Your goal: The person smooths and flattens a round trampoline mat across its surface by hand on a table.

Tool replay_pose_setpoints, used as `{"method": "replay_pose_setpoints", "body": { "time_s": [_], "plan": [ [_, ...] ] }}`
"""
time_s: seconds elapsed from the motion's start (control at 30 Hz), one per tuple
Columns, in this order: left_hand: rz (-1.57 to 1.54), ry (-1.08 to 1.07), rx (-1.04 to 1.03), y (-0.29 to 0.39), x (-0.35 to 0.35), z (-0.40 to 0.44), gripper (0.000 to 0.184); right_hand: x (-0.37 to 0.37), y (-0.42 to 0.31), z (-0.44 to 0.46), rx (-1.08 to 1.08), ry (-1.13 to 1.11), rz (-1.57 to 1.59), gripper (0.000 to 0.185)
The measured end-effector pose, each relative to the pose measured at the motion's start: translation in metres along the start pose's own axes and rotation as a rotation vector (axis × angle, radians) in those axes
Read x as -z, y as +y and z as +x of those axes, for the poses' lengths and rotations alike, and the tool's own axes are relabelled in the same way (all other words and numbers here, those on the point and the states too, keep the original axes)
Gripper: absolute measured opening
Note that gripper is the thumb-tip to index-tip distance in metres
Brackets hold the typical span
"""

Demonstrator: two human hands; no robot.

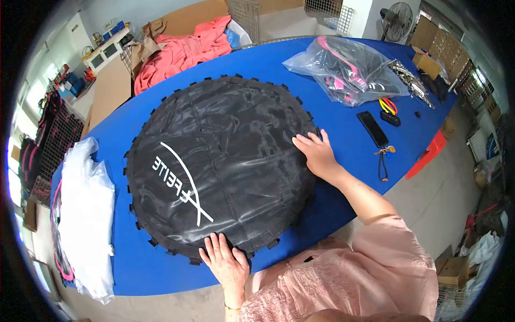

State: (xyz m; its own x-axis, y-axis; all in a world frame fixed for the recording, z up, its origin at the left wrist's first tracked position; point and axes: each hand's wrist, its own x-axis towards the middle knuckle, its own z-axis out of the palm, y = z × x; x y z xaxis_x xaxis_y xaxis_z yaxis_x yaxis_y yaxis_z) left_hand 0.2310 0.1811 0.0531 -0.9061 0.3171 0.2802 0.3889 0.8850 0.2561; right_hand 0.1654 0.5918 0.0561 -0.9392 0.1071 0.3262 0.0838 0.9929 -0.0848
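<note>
A round black mesh mat [241,145] lies flat on the blue table [145,276], with small black tabs around its rim and white lettering beside a curved white line on its left part. My left hand [226,264] rests on the mat's near edge, fingers spread and pointing away from me. At the mat's right edge lies my right hand [317,155], palm down, its fingers apart on the black fabric. Neither hand grips anything.
White plastic bags [88,220] lie at the left. Far right are a clear bag with black and pink items [348,70], a phone [372,129], a looped key strap [383,165] and metal parts [412,83]. Pink cloth [185,53] lies beyond the table.
</note>
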Motion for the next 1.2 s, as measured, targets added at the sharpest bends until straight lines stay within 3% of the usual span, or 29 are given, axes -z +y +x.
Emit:
{"method": "replay_pose_setpoints", "body": {
  "time_s": [0.23,0.33,0.47,0.83,0.97,1.1,1.2],
  "plan": [
    [0.006,0.026,-0.026,-0.001,-0.001,-0.001,0.052,0.008,-0.021,-0.023,-0.018,-0.012,-0.061,0.066],
    [-0.003,0.030,-0.018,0.001,0.000,0.000,0.052,0.018,-0.054,-0.006,-0.006,-0.118,0.041,0.064],
    [-0.005,0.021,-0.011,0.000,0.000,-0.001,0.051,0.011,-0.075,0.000,0.102,-0.137,0.049,0.067],
    [-0.004,0.021,-0.012,0.001,0.001,-0.001,0.051,0.012,-0.024,-0.020,-0.114,-0.023,-0.078,0.062],
    [-0.016,0.023,-0.014,0.002,0.002,0.000,0.051,0.000,-0.045,-0.012,-0.028,-0.002,-0.009,0.063],
    [-0.008,0.015,-0.011,0.001,0.002,0.000,0.051,0.018,-0.082,0.002,0.035,-0.196,0.043,0.067],
    [-0.009,0.011,-0.010,0.001,0.002,0.000,0.051,0.022,-0.084,-0.003,0.071,-0.154,0.061,0.067]
  ]
}}
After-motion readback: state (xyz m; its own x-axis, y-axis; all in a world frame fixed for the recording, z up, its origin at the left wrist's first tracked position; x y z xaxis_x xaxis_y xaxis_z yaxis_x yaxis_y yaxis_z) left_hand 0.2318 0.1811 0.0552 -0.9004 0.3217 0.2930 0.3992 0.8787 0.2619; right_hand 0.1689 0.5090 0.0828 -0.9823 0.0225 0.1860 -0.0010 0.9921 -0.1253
